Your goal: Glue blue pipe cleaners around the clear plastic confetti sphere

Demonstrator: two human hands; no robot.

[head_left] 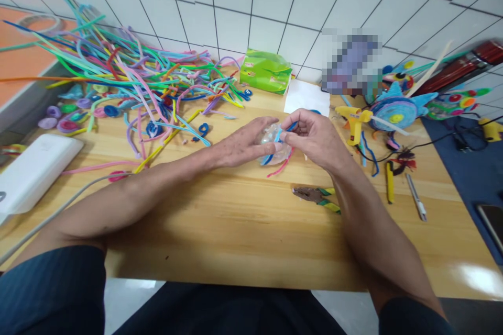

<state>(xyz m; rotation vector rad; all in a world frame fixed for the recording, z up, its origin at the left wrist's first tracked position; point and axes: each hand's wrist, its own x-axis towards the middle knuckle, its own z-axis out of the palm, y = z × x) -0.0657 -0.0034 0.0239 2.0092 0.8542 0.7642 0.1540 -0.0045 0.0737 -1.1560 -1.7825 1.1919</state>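
At the middle of the table my left hand (247, 142) is closed around a clear, rounded plastic piece (271, 136) with light and dark blue pipe cleaner on it. My right hand (312, 135) pinches a dark blue pipe cleaner (291, 126) against the right side of that piece. Fingers partly cover both the plastic and the strip. Below the right fingers a pink pipe cleaner (281, 164) sticks out; whether it is attached I cannot tell. Nearest to my right forearm lie pliers (312, 194) with yellow-green handles.
Many loose pipe cleaners (157, 81) are heaped at the back left, beyond a white device (43, 170). A green tissue pack (265, 71) and white paper (306, 97) lie behind my hands. Rightward are a yellow glue gun (354, 123), a blue fish-like craft (395, 111) and a cutter knife (416, 198).
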